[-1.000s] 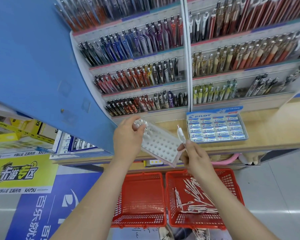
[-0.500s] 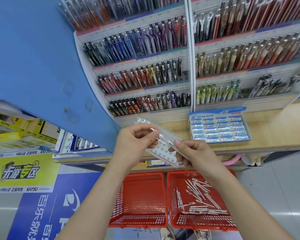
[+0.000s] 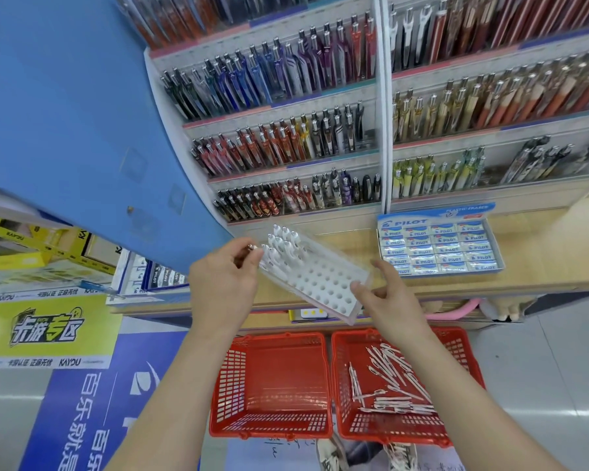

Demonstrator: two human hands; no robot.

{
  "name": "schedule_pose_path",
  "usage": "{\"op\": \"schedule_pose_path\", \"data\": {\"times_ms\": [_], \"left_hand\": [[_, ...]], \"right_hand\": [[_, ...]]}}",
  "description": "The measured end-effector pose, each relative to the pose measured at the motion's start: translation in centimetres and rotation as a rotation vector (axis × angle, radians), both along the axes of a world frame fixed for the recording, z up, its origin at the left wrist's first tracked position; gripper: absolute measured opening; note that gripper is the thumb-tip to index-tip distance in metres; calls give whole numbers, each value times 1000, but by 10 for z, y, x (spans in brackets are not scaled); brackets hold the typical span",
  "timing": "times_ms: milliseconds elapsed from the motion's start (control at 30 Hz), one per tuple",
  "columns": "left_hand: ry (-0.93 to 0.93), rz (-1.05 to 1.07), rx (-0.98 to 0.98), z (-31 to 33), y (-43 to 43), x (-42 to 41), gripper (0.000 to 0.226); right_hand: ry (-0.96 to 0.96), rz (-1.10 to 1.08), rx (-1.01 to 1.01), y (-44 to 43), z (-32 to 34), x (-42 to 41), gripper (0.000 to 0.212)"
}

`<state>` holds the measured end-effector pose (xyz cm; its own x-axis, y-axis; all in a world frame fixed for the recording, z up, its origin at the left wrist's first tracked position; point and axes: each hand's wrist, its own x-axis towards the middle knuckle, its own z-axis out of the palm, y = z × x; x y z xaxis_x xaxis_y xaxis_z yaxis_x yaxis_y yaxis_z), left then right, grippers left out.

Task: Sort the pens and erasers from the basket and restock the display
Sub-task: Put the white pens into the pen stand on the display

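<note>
My left hand [image 3: 223, 282] grips the upper left end of a clear tray [image 3: 323, 283] with a white hole grid, tilted in the air above the shelf ledge. Its fingertips pinch the top of a white pen [image 3: 267, 256] at the tray's corner. Several white pens [image 3: 284, 241] stand in the holes at that end. My right hand [image 3: 390, 297] is relaxed, its thumb touching the tray's lower right edge, and it holds nothing. On the floor, the right red basket [image 3: 463, 351] contains several loose white pens [image 3: 393, 385]. The left red basket [image 3: 269, 385] has nothing in it.
A blue Pilot eraser box [image 3: 439, 248] sits on the wooden ledge [image 3: 541, 260] to the right. Tiered pen racks [image 3: 286, 137] fill the wall behind. A blue panel [image 3: 65, 113] juts out on the left. Yellow boxes [image 3: 31, 246] lie at far left.
My right hand carried a white pen to the tray's far end, let it go to my left fingers, and has drawn back to the near corner.
</note>
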<state>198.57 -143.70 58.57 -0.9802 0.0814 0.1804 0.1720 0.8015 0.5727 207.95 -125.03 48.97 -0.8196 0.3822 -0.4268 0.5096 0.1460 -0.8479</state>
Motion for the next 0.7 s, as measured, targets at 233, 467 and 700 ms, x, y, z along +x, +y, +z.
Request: {"op": "schedule_pose_path", "data": {"times_ms": [233, 467, 700], "left_hand": [[-35, -24, -42, -19, -4, -2, 9], [-13, -92, -173, -26, -2, -11, 13], [-56, -41, -347, -23, 5, -19, 12]], "right_hand": [[29, -5, -21, -7, -8, -2, 40], [27, -12, -62, -7, -4, -3, 36], [40, -75, -103, -10, -7, -4, 37]]}}
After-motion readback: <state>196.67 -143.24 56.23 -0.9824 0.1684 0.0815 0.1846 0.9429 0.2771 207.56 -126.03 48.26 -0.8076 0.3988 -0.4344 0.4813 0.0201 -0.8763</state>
